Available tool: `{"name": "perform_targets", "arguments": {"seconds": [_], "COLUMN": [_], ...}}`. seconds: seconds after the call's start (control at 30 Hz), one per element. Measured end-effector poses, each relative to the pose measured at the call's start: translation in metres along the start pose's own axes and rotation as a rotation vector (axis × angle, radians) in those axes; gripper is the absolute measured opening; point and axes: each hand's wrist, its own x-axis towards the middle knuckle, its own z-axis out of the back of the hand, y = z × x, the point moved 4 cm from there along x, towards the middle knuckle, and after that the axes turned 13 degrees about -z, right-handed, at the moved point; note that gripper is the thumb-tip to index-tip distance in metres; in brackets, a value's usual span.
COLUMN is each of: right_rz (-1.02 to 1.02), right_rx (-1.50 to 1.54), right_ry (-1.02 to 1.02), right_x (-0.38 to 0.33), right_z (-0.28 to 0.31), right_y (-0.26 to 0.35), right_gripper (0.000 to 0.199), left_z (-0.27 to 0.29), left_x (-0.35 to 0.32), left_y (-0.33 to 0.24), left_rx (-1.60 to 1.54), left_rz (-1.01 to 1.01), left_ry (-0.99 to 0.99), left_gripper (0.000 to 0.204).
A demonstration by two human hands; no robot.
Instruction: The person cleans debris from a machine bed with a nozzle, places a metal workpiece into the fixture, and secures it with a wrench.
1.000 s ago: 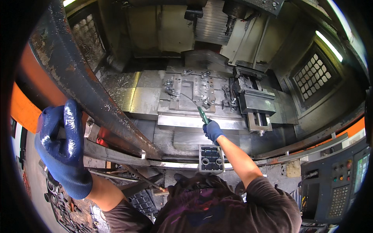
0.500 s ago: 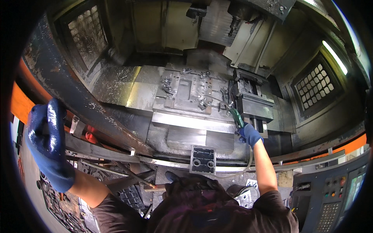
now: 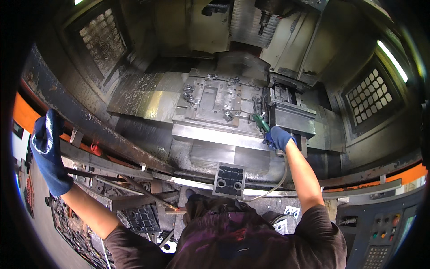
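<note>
— Head view first, from the near edge: what do you see closest?

— A dark purple-black shirt at the bottom, both forearms running up from it. To the lower right sits a grey control panel with coloured buttons (image 3: 380, 233). Just above the shirt, a small dark grey metal block with two round holes (image 3: 229, 179) stands on the machine's front sill.

— And the left hand?

— The left hand in a blue knitted glove (image 3: 50, 150) is far out to the left, laid against the long rusty grey steel door rail (image 3: 89, 123) that slants across the frame. The glove wraps the rail's edge from outside; I cannot tell how firmly its grip closes.

— The right one?

— The right hand in a blue glove (image 3: 280, 137) reaches into the machine. Its grip is closed around a green-handled air gun (image 3: 260, 122), whose thin grey hose (image 3: 280, 177) loops down along the forearm toward the sill. The gun points up and left, at the right edge of the grey steel fixture plate with clamps and bolts (image 3: 215, 101), just beside the boxy grey machine vise (image 3: 291, 116).

— Farther back?

— Metal chips cover the sloped grey sheet-metal guard (image 3: 139, 96) left of the plate. Beyond, the machine's spindle (image 3: 264, 18) hangs at the top, and a meshed window (image 3: 369, 96) is set in the right wall.
</note>
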Motion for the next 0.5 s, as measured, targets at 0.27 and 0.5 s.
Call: {"name": "perform_targets", "arguments": {"seconds": [0.27, 0.5], "right_rz": [-0.033, -0.037], "right_rx": [0.062, 0.083], "right_ry": [-0.042, -0.135], "right_x": [-0.003, -0.031], "right_z": [0.011, 0.010], "right_y": [0.000, -0.002], "right_gripper": [0.015, 0.017], "left_z": [-0.007, -0.002], "left_x": [-0.002, -0.016], "left_y": [-0.019, -0.011], "left_rx": [-0.060, -0.114], "left_rz": [-0.022, -0.200], "left_ry": [-0.071, -0.106], "left_gripper": [0.023, 0.019]}}
